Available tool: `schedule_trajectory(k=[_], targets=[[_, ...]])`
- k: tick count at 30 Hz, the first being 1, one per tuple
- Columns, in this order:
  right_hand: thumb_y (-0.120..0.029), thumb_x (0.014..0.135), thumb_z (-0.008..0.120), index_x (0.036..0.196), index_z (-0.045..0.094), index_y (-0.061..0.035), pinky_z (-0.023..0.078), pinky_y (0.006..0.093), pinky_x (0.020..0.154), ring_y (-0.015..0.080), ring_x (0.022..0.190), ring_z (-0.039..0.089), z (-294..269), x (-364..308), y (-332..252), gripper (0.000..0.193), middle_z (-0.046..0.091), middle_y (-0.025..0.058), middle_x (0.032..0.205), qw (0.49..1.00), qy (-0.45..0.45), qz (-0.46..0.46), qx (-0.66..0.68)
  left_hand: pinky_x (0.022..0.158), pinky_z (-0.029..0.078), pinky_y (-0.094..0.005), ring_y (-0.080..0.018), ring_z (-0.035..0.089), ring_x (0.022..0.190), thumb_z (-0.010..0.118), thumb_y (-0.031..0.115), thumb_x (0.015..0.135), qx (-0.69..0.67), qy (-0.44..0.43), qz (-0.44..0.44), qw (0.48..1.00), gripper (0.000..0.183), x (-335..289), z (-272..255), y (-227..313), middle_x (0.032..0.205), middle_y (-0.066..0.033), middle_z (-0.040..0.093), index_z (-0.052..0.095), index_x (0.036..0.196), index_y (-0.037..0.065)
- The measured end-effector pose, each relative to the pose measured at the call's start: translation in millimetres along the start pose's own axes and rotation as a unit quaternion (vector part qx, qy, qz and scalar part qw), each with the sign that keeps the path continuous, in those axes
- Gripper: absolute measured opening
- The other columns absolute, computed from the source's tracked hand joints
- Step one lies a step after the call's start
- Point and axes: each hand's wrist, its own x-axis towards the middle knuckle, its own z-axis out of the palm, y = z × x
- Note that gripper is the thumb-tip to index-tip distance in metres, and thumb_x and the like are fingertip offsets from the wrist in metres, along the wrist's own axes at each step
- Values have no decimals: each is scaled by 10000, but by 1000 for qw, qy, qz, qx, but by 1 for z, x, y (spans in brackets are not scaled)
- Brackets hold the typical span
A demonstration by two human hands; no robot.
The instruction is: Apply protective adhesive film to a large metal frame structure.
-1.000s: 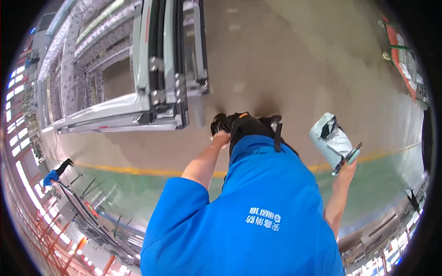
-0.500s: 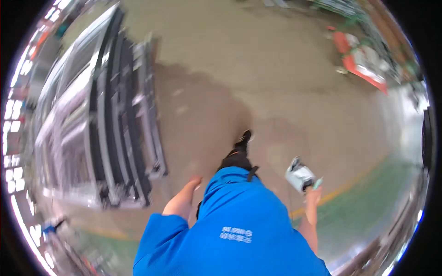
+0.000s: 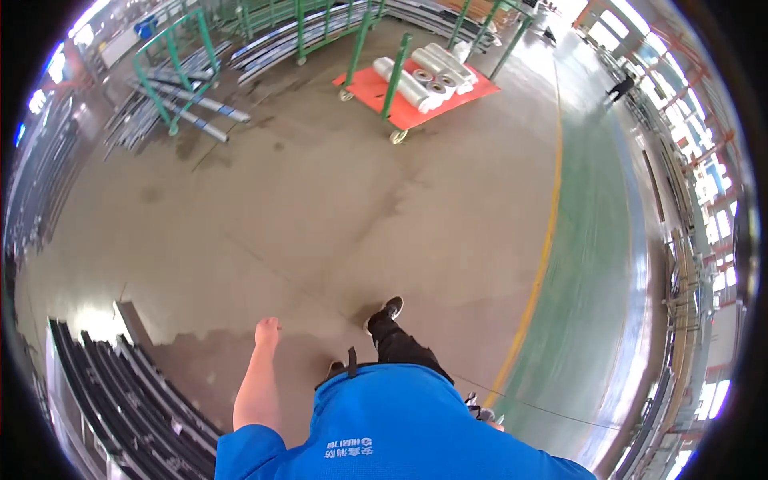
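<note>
Now has one package [image 3: 486, 414] mostly hidden by one blue shirt [image 3: 400, 412], near right; cannot tell the grip of the right hand [image 3: 496, 426]. Curls the left hand [image 3: 269, 329], near left, now facing one red cart [image 3: 366, 85], far.

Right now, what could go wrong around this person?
1. Knocked hand: the left hand is out on the same side as the stacked dark frames; drifting closer might catch it on their ends.
2. Shifting load: white rolls lie on a wheeled red cart with no strap visible; a bump could move them.
3. Trip: long bars jut out over the floor near a green rack.
</note>
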Motion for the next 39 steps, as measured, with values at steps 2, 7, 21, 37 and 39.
schedule_trajectory(k=[2,7,21,37,39], targets=[[-316,807,664,1167,571,4,563,394,714,314,965,679,11,2,-51,490,672,189,1054,999,-12,0,-39,606,542,-400,-229,653,655,532,350,881,39,-19,17,999,372,30,19,41,849,-142,693,681,996,30],[-352,765,718,1109,624,37,580,393,682,311,880,707,-23,28,-236,528,684,219,1032,999,-22,-36,20,670,565,-417,-295,670,828,621,368,828,356,-125,128,917,365,63,88,72,952,-128,690,680,1031,70],[-137,758,653,1066,487,1,533,347,434,238,526,664,-128,23,-835,376,644,153,800,916,-91,-312,234,610,583,-426,-259,680,877,623,270,858,87,-177,-171,965,326,154,273,365,1011,-94,702,641,1116,72],[-131,770,640,1064,501,22,506,327,423,206,502,651,-163,13,-1303,359,652,154,768,917,-167,-338,128,883,475,-402,-320,542,1131,554,250,969,58,43,408,910,418,395,419,1053,1308,-172,512,460,1325,51],[-132,779,633,1092,487,21,503,313,427,197,499,647,-142,14,-1370,378,652,143,775,922,-207,-314,89,915,461,-406,-332,511,1175,543,240,975,67,77,409,907,418,413,431,1119,1340,-184,475,450,1328,38]])
